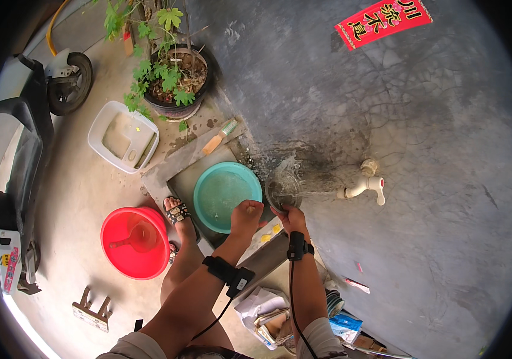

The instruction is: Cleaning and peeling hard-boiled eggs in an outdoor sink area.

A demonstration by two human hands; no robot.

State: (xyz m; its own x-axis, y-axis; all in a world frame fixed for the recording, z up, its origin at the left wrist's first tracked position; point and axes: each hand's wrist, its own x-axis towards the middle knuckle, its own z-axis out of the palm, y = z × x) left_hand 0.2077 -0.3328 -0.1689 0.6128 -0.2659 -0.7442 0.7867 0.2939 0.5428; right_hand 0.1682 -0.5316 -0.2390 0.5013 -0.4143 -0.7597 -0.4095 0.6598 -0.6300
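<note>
My right hand (292, 220) grips the near rim of a clear round bowl (278, 197). The bowl is tilted beneath a cream plastic tap (363, 187) on the wall, and water from the spout runs into it and splashes. My left hand (246, 217) hangs over the near right rim of a teal plastic basin (200, 190), its fingers curled. Whether they hold something is hidden. Water (224, 190) fills part of the basin, which sits within a low concrete trough (186, 172).
A wooden-handled brush (214, 142) lies on the trough's ledge. Left of it stand a red bucket (109, 242) with a dipper (137, 240) inside, a white tub (99, 130) and a potted plant (173, 105). A scooter (18, 139) and a small stool (92, 314) are farther left.
</note>
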